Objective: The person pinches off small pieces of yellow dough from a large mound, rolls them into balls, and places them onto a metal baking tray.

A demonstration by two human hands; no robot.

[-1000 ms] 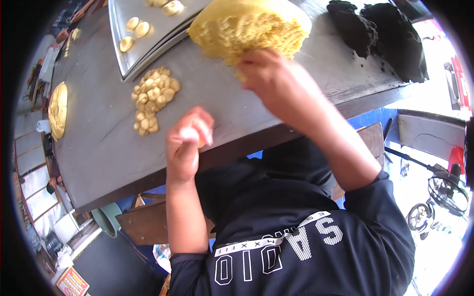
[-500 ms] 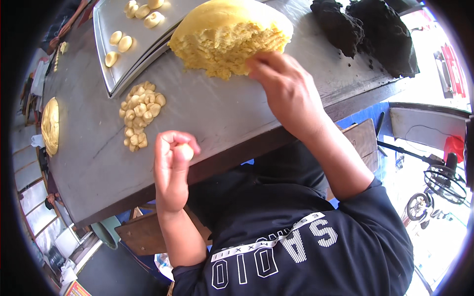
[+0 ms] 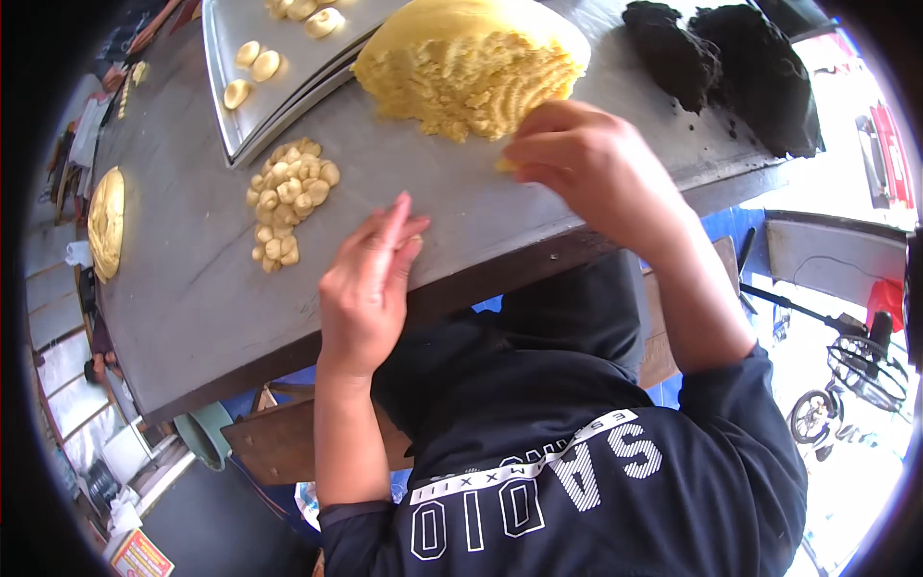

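Observation:
My right hand (image 3: 586, 159) pinches a small yellow crumbly lump (image 3: 507, 165) between thumb and fingertips. It is just in front of the torn side of a big yellow mound of crumbly filling (image 3: 471, 82), apart from it. My left hand (image 3: 370, 279) is above the table's near edge, its fingers nearly straight and close together. A pale edge of a small dough ball (image 3: 417, 239) shows by its fingertips; the fingers hide most of it. Left of that hand lies a heap of small pale dough balls (image 3: 290, 183).
Stacked metal trays (image 3: 231, 135) with several shaped dough pieces (image 3: 266, 65) stand at the far left. A black doughy mass (image 3: 755, 77) lies at the far right. On the grey metal table (image 3: 183, 317), a flat yellow round (image 3: 106, 223) sits by the left edge.
My right hand has drawn back from the mound with a yellow lump in its fingers. My left hand has turned over, its curled fingers straightening. The view has shifted slightly.

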